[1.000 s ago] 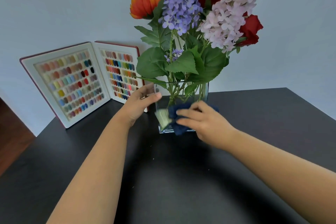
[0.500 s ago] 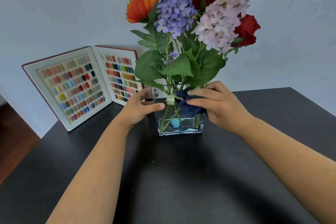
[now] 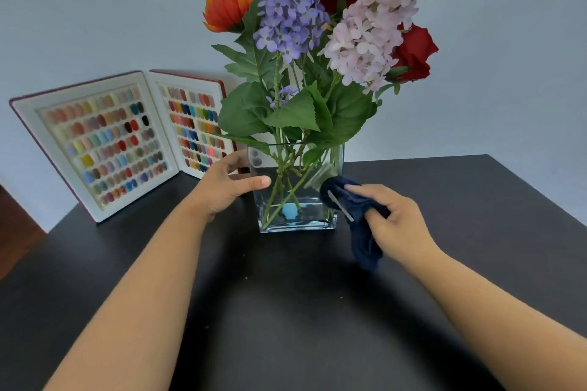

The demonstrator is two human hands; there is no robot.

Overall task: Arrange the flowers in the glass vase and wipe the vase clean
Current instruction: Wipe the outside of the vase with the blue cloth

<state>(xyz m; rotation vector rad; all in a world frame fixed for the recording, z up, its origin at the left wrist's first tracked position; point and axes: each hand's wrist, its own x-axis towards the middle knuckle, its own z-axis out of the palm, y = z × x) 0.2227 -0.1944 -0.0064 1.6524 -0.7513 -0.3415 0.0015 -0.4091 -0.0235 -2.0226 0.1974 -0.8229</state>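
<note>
The left hand (image 3: pixel 227 187) holds the vase (image 3: pixel 297 187) still near the table's (image 3: pixel 476 200) back edge while the right hand (image 3: pixel 394 222) grips the cloth (image 3: pixel 359 216), which next needs rubbing on the glass.

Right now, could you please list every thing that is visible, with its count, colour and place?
rectangular clear glass vase: one, on table centre
artificial flowers: one bunch, orange, purple, pink, red, green leaves, stems in vase
dark blue cloth: one, at vase's right side
open nail colour sample book: one, white with red edge, back left against wall
black table: one, under everything
left hand: holds vase's left side
right hand: grips cloth
</note>
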